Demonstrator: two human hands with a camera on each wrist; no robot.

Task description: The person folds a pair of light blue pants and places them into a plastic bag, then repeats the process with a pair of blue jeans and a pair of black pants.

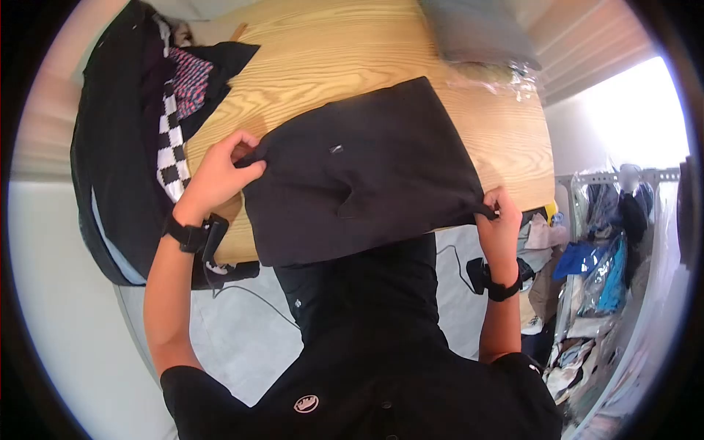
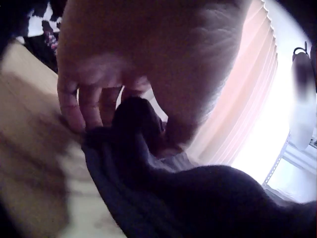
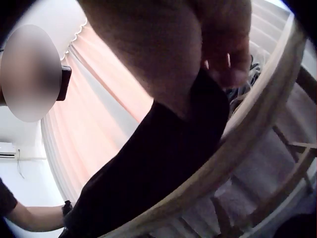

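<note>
A black folded garment [image 1: 367, 169] with a small light mark lies over the front part of the wooden table [image 1: 315, 59], its near edge hanging at the person's lap. The left hand [image 1: 220, 172] pinches its left edge between thumb and fingers; the left wrist view shows the bunched dark cloth [image 2: 143, 163] under the left hand [image 2: 138, 64]. At the garment's right corner the right hand [image 1: 500, 220] pinches the cloth. In the right wrist view the dark cloth [image 3: 148, 163] runs from the right hand [image 3: 198, 54] along the table edge.
Dark clothes with a checkered strip [image 1: 170, 147] are piled at the table's left. A plastic-wrapped item [image 1: 480, 33] lies at the far right. Bagged clothes [image 1: 605, 264] hang on a rack to the right. A cable [image 1: 253, 293] runs below the left wrist.
</note>
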